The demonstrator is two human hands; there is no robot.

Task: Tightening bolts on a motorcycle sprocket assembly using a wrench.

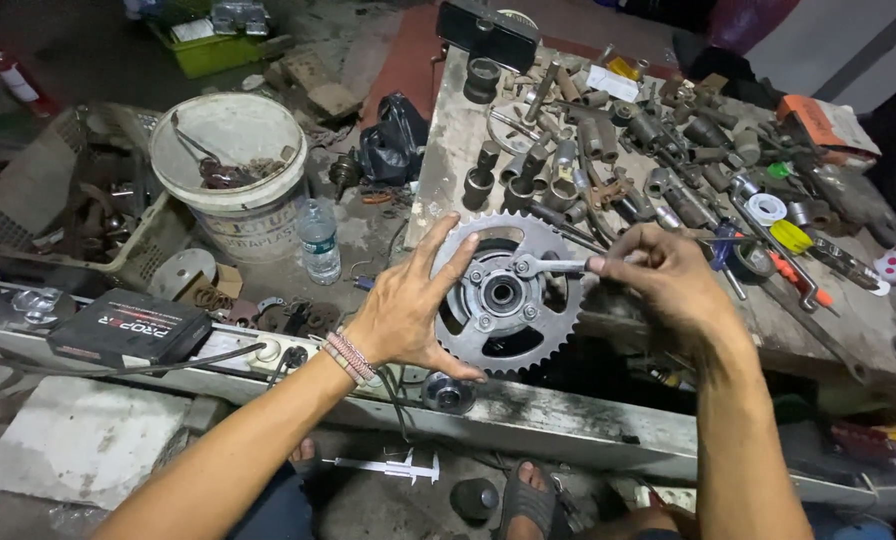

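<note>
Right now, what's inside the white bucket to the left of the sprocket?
The white bucket holds a small heap of dark, rusty metal parts with a thin bent rod leaning against its wall. Its near wall hides the bottom nearest the camera.

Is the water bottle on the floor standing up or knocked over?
Standing up. The clear plastic bottle stands upright on the floor beside the white bucket, cap at the top, base on the ground.
</note>
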